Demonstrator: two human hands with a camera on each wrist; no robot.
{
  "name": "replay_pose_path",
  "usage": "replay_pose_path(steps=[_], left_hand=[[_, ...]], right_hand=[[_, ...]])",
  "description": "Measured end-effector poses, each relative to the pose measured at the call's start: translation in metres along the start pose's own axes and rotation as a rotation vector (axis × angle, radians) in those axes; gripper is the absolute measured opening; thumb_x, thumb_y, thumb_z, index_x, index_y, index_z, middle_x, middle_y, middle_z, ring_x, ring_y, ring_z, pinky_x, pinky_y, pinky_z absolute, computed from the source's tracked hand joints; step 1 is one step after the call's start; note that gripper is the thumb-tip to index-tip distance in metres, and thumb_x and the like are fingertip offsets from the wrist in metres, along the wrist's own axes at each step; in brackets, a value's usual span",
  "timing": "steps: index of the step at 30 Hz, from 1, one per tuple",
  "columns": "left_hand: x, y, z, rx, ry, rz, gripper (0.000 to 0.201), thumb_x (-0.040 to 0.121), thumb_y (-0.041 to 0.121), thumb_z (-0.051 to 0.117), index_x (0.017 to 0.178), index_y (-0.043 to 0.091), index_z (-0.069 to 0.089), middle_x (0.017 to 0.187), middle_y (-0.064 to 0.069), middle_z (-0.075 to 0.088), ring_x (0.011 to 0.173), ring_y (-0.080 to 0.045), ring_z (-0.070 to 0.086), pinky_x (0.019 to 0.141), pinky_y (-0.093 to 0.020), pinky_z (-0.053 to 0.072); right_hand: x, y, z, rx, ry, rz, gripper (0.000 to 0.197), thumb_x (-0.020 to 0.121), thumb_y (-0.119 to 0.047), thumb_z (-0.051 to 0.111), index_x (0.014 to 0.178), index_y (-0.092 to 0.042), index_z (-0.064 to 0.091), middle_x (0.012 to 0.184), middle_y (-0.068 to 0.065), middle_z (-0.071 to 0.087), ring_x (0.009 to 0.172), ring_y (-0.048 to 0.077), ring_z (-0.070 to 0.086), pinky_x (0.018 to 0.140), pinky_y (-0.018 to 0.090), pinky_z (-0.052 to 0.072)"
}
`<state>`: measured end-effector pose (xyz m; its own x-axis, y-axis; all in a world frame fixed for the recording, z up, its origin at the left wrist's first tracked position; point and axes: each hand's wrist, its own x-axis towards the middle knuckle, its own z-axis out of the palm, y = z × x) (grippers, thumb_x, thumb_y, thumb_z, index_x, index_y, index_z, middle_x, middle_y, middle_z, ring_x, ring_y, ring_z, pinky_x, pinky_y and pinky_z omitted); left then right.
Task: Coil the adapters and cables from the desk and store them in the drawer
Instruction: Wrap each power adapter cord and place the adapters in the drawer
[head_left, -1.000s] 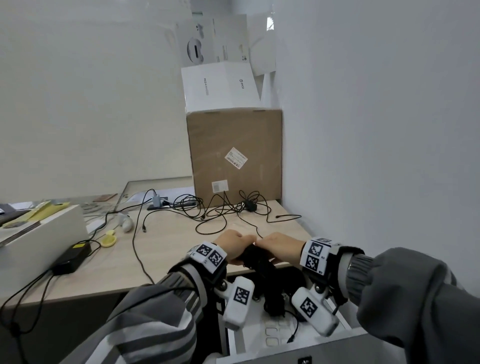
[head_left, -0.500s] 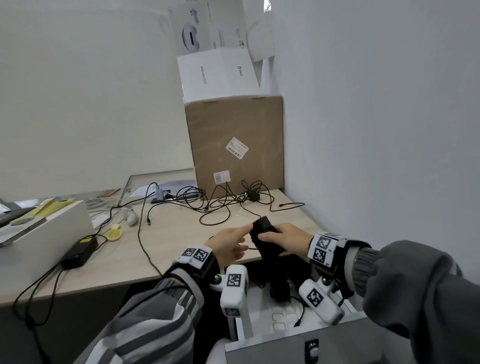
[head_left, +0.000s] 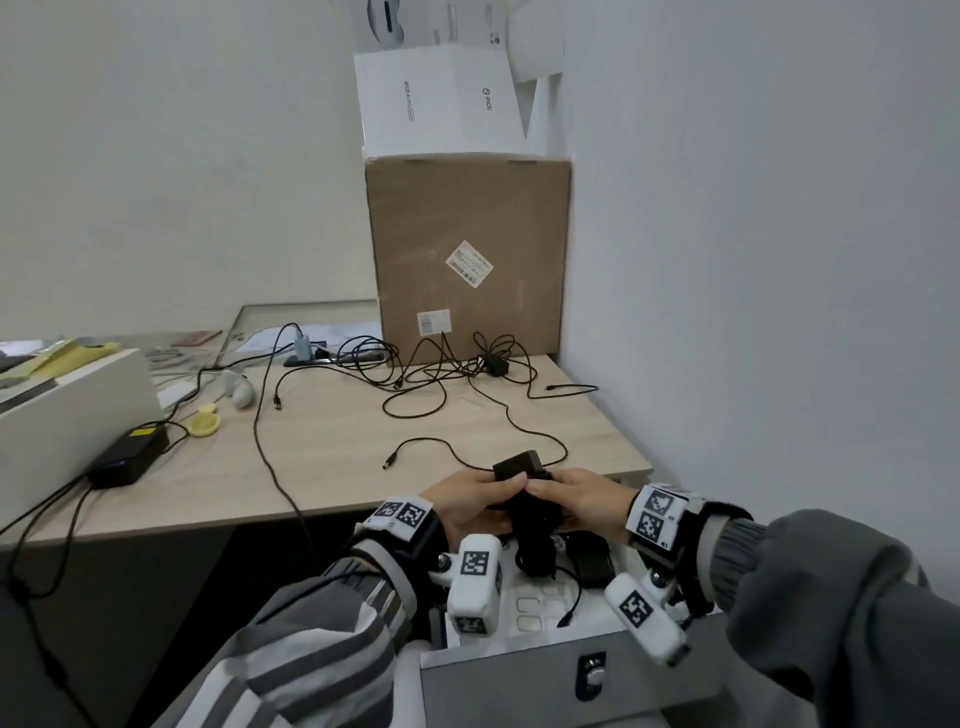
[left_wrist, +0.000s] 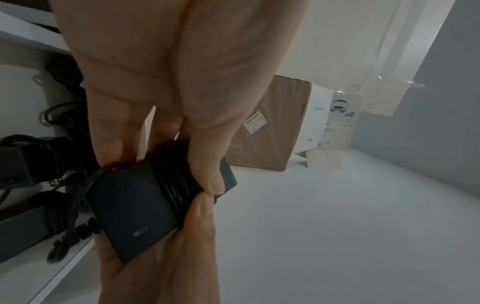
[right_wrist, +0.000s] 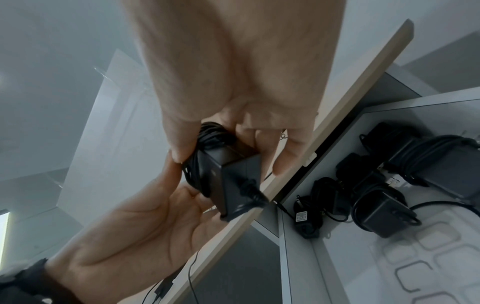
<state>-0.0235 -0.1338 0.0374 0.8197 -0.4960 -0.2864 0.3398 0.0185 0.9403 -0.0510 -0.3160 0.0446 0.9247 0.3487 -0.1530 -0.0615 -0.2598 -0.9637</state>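
Note:
Both hands hold one black adapter (head_left: 519, 467) just above the desk's front edge, with its cable wound round the middle (left_wrist: 176, 181). My left hand (head_left: 467, 501) grips it from the left, thumb on the coil (left_wrist: 210, 181). From the right, my right hand (head_left: 576, 493) pinches it between thumb (right_wrist: 179, 150) and fingers (right_wrist: 280, 162). Below the hands the drawer (head_left: 519, 647) stands open with several coiled black adapters (right_wrist: 384, 211) inside. A loose cable with a barrel plug (head_left: 390, 460) lies on the desk just behind the hands.
A tangle of black cables (head_left: 441, 364) lies in front of the cardboard box (head_left: 467, 249), which carries a white box (head_left: 441, 93). A black power brick (head_left: 130, 457) and a yellow item (head_left: 205, 423) sit at the left. The wall (head_left: 727, 312) runs close on the right.
Half a second ago the left hand was off the adapter, with only the right holding it. Now the left hand grips it again beside the right.

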Motion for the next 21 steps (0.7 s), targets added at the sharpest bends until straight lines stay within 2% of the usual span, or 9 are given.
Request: replay_pose_path(steps=[3, 6, 10, 12, 14, 16, 17, 19, 21], left_hand=[[0.002, -0.002, 0.001, 0.046, 0.031, -0.014, 0.020, 0.095, 0.023, 0.057, 0.100, 0.005, 0.064, 0.087, -0.008, 0.071, 0.076, -0.016, 0.070, 0.066, -0.024, 0.056], [0.004, -0.006, -0.001, 0.131, 0.081, -0.059, 0.032, 0.092, 0.032, 0.061, 0.106, 0.003, 0.064, 0.095, -0.011, 0.068, 0.084, -0.021, 0.065, 0.080, -0.029, 0.055], [0.012, -0.019, -0.002, 0.290, 0.176, -0.158, 0.050, 0.084, 0.049, 0.065, 0.106, 0.003, 0.067, 0.089, -0.008, 0.068, 0.076, -0.020, 0.062, 0.079, -0.033, 0.053], [0.017, -0.029, -0.006, 0.314, 0.232, -0.235, 0.058, 0.080, 0.050, 0.070, 0.109, 0.000, 0.065, 0.086, -0.009, 0.069, 0.072, -0.022, 0.065, 0.076, -0.033, 0.054], [0.024, -0.039, -0.016, 0.329, 0.318, -0.275, 0.076, 0.066, 0.052, 0.082, 0.116, -0.002, 0.060, 0.092, -0.013, 0.070, 0.081, -0.027, 0.068, 0.080, -0.036, 0.056], [0.033, -0.049, -0.026, 0.429, 0.338, -0.398, 0.102, 0.046, 0.064, 0.085, 0.120, 0.000, 0.057, 0.106, -0.016, 0.069, 0.096, -0.032, 0.067, 0.091, -0.045, 0.052], [0.033, -0.051, -0.026, 0.473, 0.329, -0.445, 0.102, 0.050, 0.067, 0.082, 0.121, -0.001, 0.055, 0.111, -0.015, 0.067, 0.099, -0.032, 0.066, 0.095, -0.043, 0.050], [0.037, -0.053, -0.026, 0.562, 0.356, -0.455, 0.077, 0.075, 0.062, 0.068, 0.116, -0.001, 0.052, 0.113, -0.009, 0.061, 0.096, -0.028, 0.062, 0.091, -0.035, 0.049], [0.049, -0.055, -0.028, 0.640, 0.381, -0.465, 0.079, 0.079, 0.061, 0.064, 0.125, -0.001, 0.051, 0.118, -0.011, 0.061, 0.102, -0.029, 0.063, 0.091, -0.035, 0.050]], right_hand=[[-0.001, 0.001, 0.001, -0.032, 0.016, 0.038, 0.033, 0.098, -0.033, 0.048, 0.120, -0.011, 0.057, 0.118, 0.012, 0.064, 0.101, 0.018, 0.060, 0.086, 0.028, 0.049], [-0.001, 0.005, 0.000, -0.098, 0.011, 0.102, 0.043, 0.095, -0.044, 0.048, 0.121, -0.011, 0.058, 0.116, 0.011, 0.066, 0.097, 0.019, 0.063, 0.085, 0.030, 0.049], [-0.005, 0.011, -0.008, -0.362, -0.005, 0.187, 0.045, 0.093, -0.055, 0.045, 0.110, -0.016, 0.061, 0.097, 0.000, 0.068, 0.084, 0.011, 0.064, 0.076, 0.027, 0.044], [-0.011, 0.013, -0.018, -0.479, -0.053, 0.261, 0.039, 0.093, -0.053, 0.048, 0.111, -0.020, 0.061, 0.100, -0.005, 0.068, 0.090, 0.010, 0.066, 0.076, 0.026, 0.044], [-0.020, 0.019, -0.029, -0.566, -0.109, 0.327, 0.036, 0.093, -0.047, 0.051, 0.112, -0.020, 0.065, 0.106, -0.006, 0.069, 0.098, 0.011, 0.066, 0.078, 0.023, 0.045], [-0.032, 0.025, -0.032, -0.626, -0.199, 0.388, 0.033, 0.094, -0.042, 0.051, 0.111, -0.019, 0.069, 0.103, -0.009, 0.069, 0.096, 0.007, 0.065, 0.079, 0.021, 0.046], [-0.037, 0.029, -0.030, -0.633, -0.248, 0.419, 0.031, 0.094, -0.040, 0.052, 0.108, -0.019, 0.070, 0.100, -0.010, 0.069, 0.092, 0.006, 0.064, 0.078, 0.021, 0.046], [-0.043, 0.035, -0.023, -0.667, -0.314, 0.445, 0.022, 0.092, -0.037, 0.057, 0.098, -0.021, 0.071, 0.088, -0.008, 0.067, 0.077, 0.006, 0.060, 0.069, 0.018, 0.046], [-0.044, 0.039, -0.019, -0.774, -0.306, 0.399, 0.017, 0.088, -0.036, 0.062, 0.093, -0.022, 0.070, 0.085, -0.006, 0.063, 0.070, 0.007, 0.052, 0.062, 0.018, 0.043]])
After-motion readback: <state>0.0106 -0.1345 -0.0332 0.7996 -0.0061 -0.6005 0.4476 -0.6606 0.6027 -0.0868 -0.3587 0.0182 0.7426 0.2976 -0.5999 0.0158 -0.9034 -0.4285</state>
